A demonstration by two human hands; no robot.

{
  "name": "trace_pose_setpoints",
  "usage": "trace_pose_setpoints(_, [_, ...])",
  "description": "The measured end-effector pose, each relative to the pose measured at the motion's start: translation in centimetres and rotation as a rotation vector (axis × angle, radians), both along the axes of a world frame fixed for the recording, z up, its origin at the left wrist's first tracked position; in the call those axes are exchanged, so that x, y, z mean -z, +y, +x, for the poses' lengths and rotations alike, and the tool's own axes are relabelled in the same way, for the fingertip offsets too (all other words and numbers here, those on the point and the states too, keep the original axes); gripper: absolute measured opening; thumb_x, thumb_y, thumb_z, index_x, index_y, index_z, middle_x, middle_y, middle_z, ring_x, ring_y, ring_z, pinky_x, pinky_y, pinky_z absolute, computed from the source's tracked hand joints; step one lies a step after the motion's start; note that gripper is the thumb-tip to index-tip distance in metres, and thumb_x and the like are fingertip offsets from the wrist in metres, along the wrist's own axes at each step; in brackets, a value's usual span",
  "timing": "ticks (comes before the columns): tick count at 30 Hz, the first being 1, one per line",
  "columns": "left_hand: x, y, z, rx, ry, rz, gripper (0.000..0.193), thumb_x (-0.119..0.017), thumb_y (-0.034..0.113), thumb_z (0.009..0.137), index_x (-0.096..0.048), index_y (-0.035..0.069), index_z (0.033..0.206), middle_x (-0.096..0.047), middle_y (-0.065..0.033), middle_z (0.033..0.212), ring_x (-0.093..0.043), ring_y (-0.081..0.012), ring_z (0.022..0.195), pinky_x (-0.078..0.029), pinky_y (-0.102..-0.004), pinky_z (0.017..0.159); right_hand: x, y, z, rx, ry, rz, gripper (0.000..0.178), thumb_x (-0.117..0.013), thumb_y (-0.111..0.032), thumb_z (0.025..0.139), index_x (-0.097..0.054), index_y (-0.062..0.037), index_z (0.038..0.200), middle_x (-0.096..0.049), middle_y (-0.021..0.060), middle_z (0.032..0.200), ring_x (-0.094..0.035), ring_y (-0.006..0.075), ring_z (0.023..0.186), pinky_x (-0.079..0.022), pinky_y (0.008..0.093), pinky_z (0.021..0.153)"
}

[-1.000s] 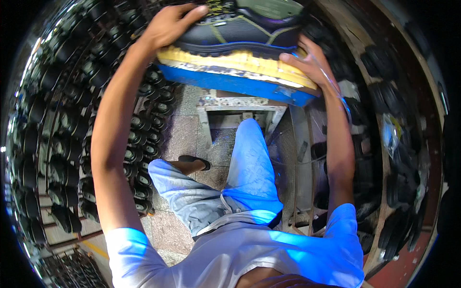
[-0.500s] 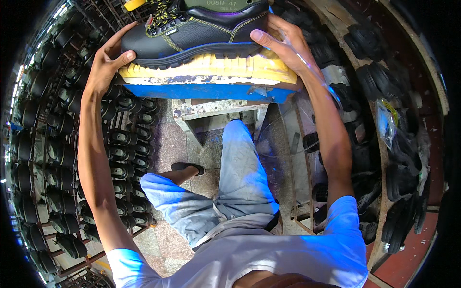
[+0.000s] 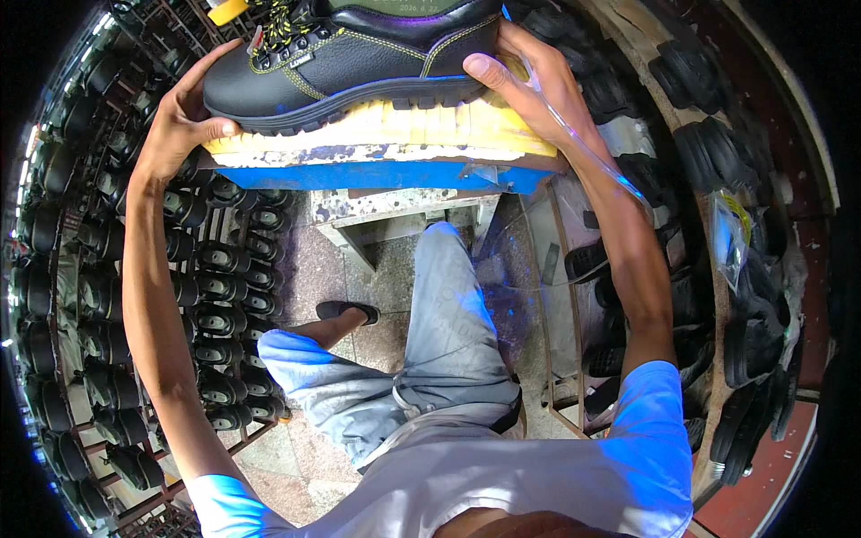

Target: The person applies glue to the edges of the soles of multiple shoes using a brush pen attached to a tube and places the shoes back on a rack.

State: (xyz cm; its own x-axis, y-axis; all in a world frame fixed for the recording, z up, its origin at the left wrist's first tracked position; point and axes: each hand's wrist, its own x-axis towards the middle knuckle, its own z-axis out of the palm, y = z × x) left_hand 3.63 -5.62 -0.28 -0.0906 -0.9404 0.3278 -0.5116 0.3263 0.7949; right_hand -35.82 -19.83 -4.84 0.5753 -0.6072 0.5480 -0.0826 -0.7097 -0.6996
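A black leather work shoe (image 3: 359, 65) with yellow stitching and black-and-yellow laces lies sideways before me, toe to the left. It rests over a yellow padded block (image 3: 377, 130) with a blue lower edge. My left hand (image 3: 186, 125) grips the toe end, thumb low against the sole and fingers reaching round the front. At the heel, my right hand (image 3: 534, 85) holds on with its thumb laid along the side; its other fingers are partly hidden behind the shoe. A green panel with print shows in the shoe's opening, cut off by the upper edge.
Racks of black shoes (image 3: 220, 287) fill the left side. More black soles and shoes (image 3: 704, 152) line shelves on the right, with a clear plastic bag (image 3: 728, 238) among them. A paint-spotted stand (image 3: 404, 211) sits under the block, and a thin clear tube runs by my right forearm.
The toe of the shoe and my left hand have shifted left and slightly down. My right hand stays at the heel, almost in the same place.
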Motion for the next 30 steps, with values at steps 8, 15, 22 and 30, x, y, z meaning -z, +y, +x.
trace_pose_setpoints(8, [-0.1, 0.2, 1.1, -0.066, 0.006, 0.048, 0.093, -0.088, 0.004, 0.065, -0.049, 0.009, 0.15, -0.066, -0.0075, 0.132, -0.062, -0.0187, 0.119, -0.046, -0.0331, 0.108, -2.6, 0.4, 2.0, -0.066, -0.251, 0.34, 0.049, -0.061, -0.035, 0.099, -0.059, 0.0031, 0.13, -0.067, 0.0098, 0.12, -0.063, 0.0217, 0.1, -0.05, 0.0343, 0.084])
trace_pose_setpoints(15, [-2.2, 1.9, -2.5, -0.129, -0.118, 0.012, 0.075, -0.082, 0.003, 0.073, -0.054, 0.004, 0.143, -0.067, -0.0127, 0.128, -0.064, -0.0235, 0.115, -0.052, -0.0358, 0.101, -6.6, -0.7, 8.1, 0.38, -0.814, 0.238, 0.045, -0.05, -0.033, 0.1, -0.068, 0.0076, 0.104, -0.07, 0.0176, 0.103, -0.063, 0.0246, 0.098, -0.047, 0.0351, 0.088])
trace_pose_setpoints(22, [-3.0, 3.8, -4.1, -0.199, -0.018, 0.07, 0.092, -0.082, -0.011, 0.061, -0.05, 0.005, 0.146, -0.062, -0.0095, 0.136, -0.058, -0.0225, 0.123, -0.046, -0.0354, 0.11, -2.3, -3.4, 7.0, -0.041, -0.973, 0.232, 0.046, -0.052, -0.031, 0.1, -0.065, 0.0087, 0.119, -0.066, 0.0199, 0.122, -0.062, 0.0274, 0.113, -0.045, 0.0356, 0.101])
trace_pose_setpoints(30, [1.1, 4.9, -5.5, -0.11, 0.24, -0.104, 0.091, -0.084, -0.006, 0.069, -0.042, 0.001, 0.15, -0.058, -0.0108, 0.138, -0.055, -0.02, 0.126, -0.042, -0.0333, 0.113, 18.2, 0.4, -7.5, 0.729, -0.751, 0.774, 0.024, -0.051, -0.021, 0.096, -0.067, -0.0044, 0.104, -0.051, -0.0011, 0.071, -0.045, 0.0098, 0.061, -0.038, 0.0231, 0.056])
